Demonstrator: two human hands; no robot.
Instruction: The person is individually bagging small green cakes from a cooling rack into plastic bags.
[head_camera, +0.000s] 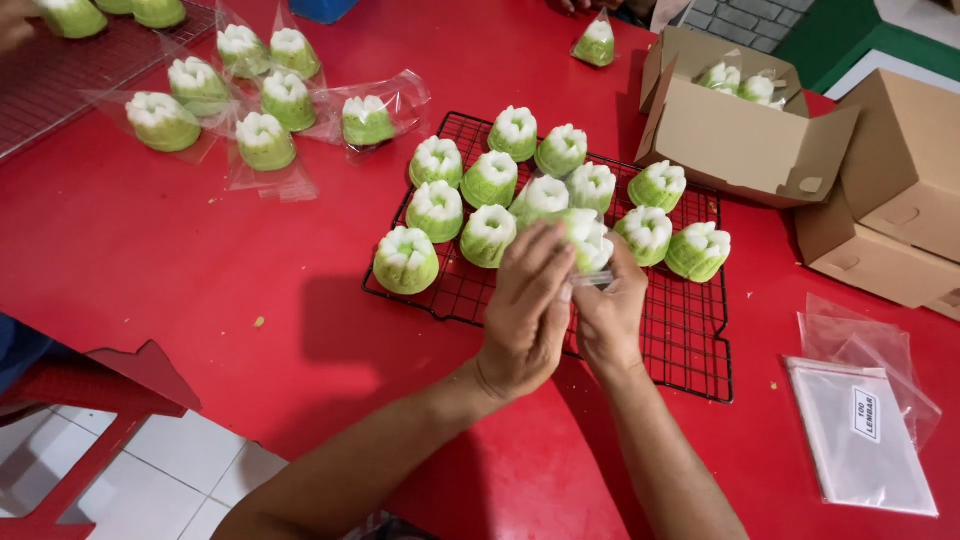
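Over the black wire rack (690, 350), both hands together on one green and white cake (588, 240): left hand (525, 310) closed around its near side, fingers bent over the top; right hand (610, 315) pinching it from below, with a bit of clear wrapping (592, 280) between the fingers. Cake held just above the rack, near its middle, tilted a little

On the rack, about a dozen more unwrapped cakes (490, 180) in rough rows, close together, some touching. Rack flat on the red bench (150, 260)

Further left on the bench, several cakes already in clear bags (265, 145), loosely spread. Behind them, at the top left corner, a second rack (60, 75) with more green cakes

To the right, open cardboard box (745, 140) with a few wrapped cakes inside, and closed boxes (900, 190) just beside it. Near the right edge, a flat pack of clear plastic bags (860, 440) with a white label, and two loose bags next to it

One single bagged cake (596, 42) at the far side of the bench
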